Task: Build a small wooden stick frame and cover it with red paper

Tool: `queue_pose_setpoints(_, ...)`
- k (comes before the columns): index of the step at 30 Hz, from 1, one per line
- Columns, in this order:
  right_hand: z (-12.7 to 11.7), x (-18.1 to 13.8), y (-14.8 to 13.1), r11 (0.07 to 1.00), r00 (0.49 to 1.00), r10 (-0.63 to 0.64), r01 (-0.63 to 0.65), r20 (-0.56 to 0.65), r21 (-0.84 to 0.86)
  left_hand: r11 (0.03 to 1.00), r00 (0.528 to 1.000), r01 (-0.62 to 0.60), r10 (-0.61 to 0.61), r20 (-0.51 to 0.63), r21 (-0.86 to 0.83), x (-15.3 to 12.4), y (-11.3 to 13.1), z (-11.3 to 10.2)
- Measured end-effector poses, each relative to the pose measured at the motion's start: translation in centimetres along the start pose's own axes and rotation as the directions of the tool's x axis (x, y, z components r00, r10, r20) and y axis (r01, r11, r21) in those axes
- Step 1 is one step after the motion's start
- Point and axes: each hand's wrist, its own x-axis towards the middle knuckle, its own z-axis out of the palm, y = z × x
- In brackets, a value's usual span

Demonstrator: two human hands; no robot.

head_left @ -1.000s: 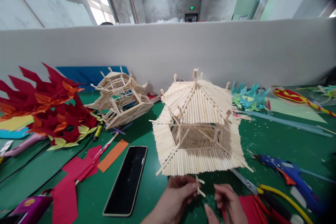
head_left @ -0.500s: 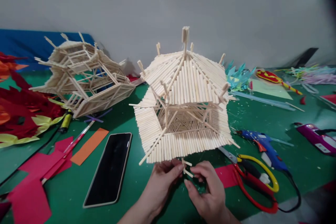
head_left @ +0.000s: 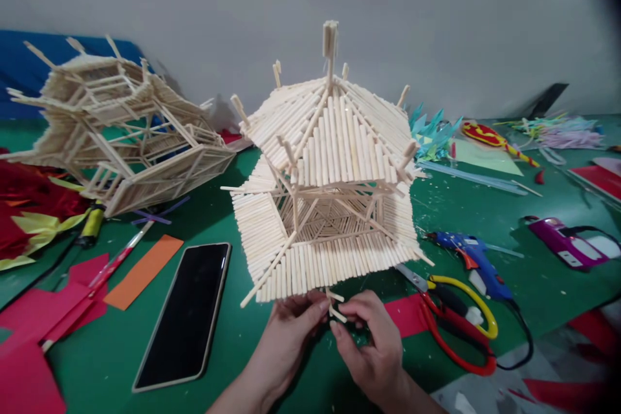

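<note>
My left hand (head_left: 295, 330) pinches a small piece of joined wooden sticks (head_left: 336, 305) between thumb and fingers, just below the front edge of the stick pavilion model (head_left: 330, 168). Two short stick ends point right from the pinch. Close by on the right is my right hand (head_left: 371, 339), its thumb and index finger apart around the lower stick end; whether they touch it is hard to tell. The pavilion stands upright, with a tiered roof of pale round sticks and a post on top. Part of my left fingertips is hidden under its edge.
On the left are a second stick frame (head_left: 130, 136), a phone (head_left: 184, 317), an orange paper strip (head_left: 144, 272) and red paper (head_left: 48, 310). Scissors (head_left: 458, 323), a blue glue gun (head_left: 478, 262) with its cord, and a purple device (head_left: 572, 242) lie at right. A wall (head_left: 218, 6) rises behind.
The view has shifted, so the pavilion and tools sit farther left in the picture. Both hands keep nearly the same pose around the small stick piece.
</note>
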Motion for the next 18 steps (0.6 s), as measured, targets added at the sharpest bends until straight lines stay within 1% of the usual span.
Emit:
queue_pose_setpoints(7,-0.10,0.02,-0.05,1.000,1.000,-0.018,0.018,0.001,0.002,1.000,1.000,-0.007,0.007,0.015,-0.001,-0.05,-0.20,0.04)
queue_pose_setpoints(13,0.03,0.04,0.06,0.999,0.999,-0.026,0.027,-0.031,0.026,1.000,0.999,-0.028,0.028,0.042,0.002,0.09,-0.57,-0.19)
queue_pose_setpoints(18,0.15,0.13,0.15,0.997,0.997,-0.068,0.070,-0.044,0.030,1.000,0.998,-0.028,0.028,0.060,0.002,0.02,-0.59,-0.21)
